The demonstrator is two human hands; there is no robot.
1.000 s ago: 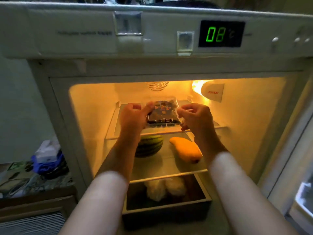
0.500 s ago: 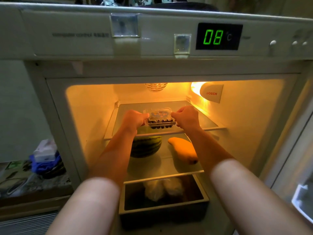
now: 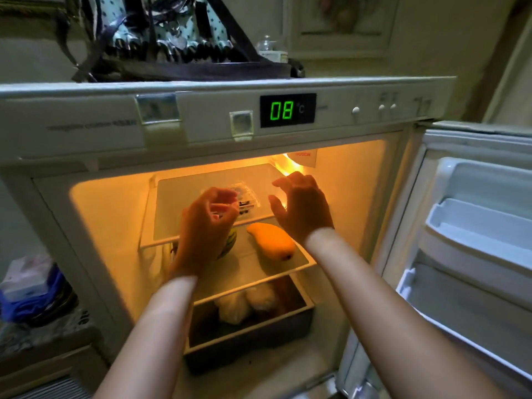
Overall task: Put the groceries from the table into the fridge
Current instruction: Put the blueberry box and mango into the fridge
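On the top shelf [image 3: 178, 208] sits the berry box [image 3: 244, 198], and both my hands hover loose, holding nothing: left hand [image 3: 205, 226] curled slack just before it, right hand [image 3: 300, 208] spread beside it. I draw both straight back, clear of the mango [image 3: 272, 240].

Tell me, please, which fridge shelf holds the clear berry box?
The top glass shelf holds the berry box; the shelf below carries the mango and melon instead.

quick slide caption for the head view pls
Both hands, left and right, hover open by a clear berry box on the fridge's top shelf, above a mango.
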